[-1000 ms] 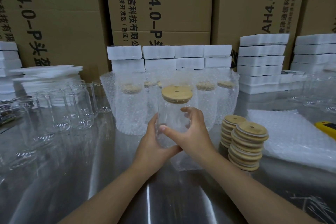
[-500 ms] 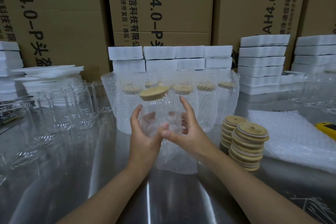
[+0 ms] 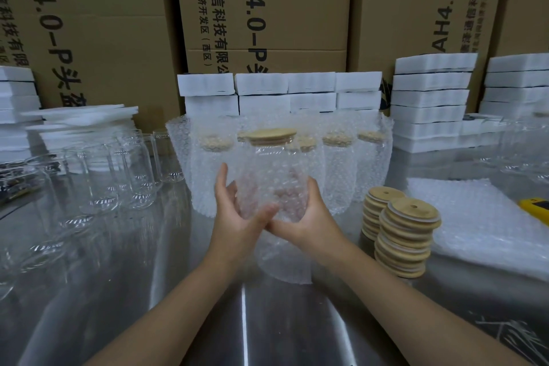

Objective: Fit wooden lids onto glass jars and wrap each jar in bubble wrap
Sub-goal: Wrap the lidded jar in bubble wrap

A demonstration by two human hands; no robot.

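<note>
- step in hand, as i judge it: wrapping. a lidded jar sits at frame centre, lifted off the counter, bubble wrap partly round it, tail trailing below.
- left hand and right hand cup its lower sides, fingers curled on the wrap.
- next likely needs rolling the loose tail round, then setting it by the wrapped jars behind.
</note>
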